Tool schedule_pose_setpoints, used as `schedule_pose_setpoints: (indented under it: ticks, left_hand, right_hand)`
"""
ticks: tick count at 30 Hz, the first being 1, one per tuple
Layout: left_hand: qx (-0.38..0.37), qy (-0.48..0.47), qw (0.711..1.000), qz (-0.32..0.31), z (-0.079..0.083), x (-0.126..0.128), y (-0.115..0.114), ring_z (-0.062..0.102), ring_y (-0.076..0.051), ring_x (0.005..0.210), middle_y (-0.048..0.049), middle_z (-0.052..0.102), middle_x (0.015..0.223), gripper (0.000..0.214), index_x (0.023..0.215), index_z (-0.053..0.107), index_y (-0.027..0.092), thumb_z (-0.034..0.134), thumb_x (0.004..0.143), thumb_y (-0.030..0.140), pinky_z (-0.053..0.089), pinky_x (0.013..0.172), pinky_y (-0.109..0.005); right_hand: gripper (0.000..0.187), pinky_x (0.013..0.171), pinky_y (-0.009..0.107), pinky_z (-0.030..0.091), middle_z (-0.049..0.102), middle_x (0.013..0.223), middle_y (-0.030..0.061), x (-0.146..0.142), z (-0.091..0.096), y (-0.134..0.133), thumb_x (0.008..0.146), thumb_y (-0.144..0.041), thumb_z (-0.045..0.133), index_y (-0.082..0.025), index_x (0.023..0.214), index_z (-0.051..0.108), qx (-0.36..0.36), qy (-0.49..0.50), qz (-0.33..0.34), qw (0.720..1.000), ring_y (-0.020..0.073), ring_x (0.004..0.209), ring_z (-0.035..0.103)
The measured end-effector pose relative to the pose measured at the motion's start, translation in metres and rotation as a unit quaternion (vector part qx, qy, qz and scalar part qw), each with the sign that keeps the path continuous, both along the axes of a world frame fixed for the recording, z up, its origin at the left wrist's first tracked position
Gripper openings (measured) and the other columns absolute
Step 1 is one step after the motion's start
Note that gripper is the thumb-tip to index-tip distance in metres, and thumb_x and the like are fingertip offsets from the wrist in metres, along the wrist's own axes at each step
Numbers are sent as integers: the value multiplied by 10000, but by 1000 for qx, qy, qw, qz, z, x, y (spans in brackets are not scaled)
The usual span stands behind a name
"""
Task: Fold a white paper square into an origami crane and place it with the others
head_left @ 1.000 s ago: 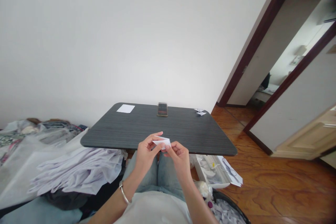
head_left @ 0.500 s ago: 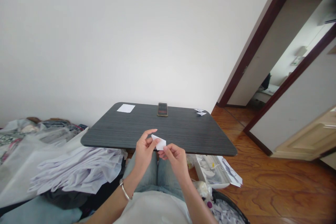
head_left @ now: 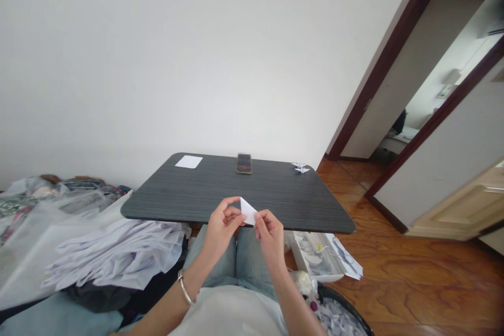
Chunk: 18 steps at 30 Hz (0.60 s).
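My left hand [head_left: 221,227] and my right hand [head_left: 270,231] both pinch a small folded white paper [head_left: 248,210] between them, just over the near edge of a dark wood-grain table [head_left: 205,194]. The paper stands up as a pointed triangle. A silver bangle [head_left: 184,289] sits on my left wrist. My knees in blue jeans are under the hands.
On the table lie a white paper sheet [head_left: 189,161] at the far left, a phone [head_left: 244,163] in the far middle and a small folded paper figure [head_left: 301,168] at the far right. Heaped cloth [head_left: 114,252] lies left; a box [head_left: 321,256] and a bin of paper scraps [head_left: 342,315] right. An open doorway [head_left: 429,115] is at the right.
The folded paper has been turned in my fingers, from lying flat to standing up as a pointed triangle. Both hands stay at the table's near edge.
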State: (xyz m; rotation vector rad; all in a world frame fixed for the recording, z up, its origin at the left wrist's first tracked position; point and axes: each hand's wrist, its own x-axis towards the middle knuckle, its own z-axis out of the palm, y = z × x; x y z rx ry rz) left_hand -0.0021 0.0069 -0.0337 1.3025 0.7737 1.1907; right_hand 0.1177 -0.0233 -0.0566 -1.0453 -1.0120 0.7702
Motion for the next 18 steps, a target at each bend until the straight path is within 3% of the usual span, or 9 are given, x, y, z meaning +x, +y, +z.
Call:
schedule_pose_setpoints:
  ticks: [3,8,14,18]
  left_hand:
    - [12,42,999,15,2,-1,1,583,-126,607,20,615,648,355,1045,510,142,630,723,234,470,628,-236]
    - [71,115,990,26,3,-4,0,568,-124,579,37,589,609,286,1042,532,166,577,767,230,441,591,-221]
    - [83,106,990,37,4,-3,-1,571,-131,593,23,602,630,256,1026,534,165,555,791,265,449,605,-228]
    - [45,55,997,13,4,-3,1,581,-137,610,0,612,673,270,1005,553,150,534,811,337,484,609,-249]
  right_hand:
    - [235,394,185,274,485,536,-61,1,2,1,773,-406,596,-174,787,563,-7,10,15,1000,70,418,384]
    - [295,410,200,278,460,468,-52,3,4,0,790,-409,569,-168,622,563,-21,-33,32,999,77,414,383]
    - [302,455,218,313,486,476,-38,2,3,-1,808,-395,549,-174,603,561,-4,-39,31,999,98,446,420]
    - [308,431,210,301,486,463,-41,2,3,0,803,-415,554,-169,618,565,-16,-22,28,999,88,419,401]
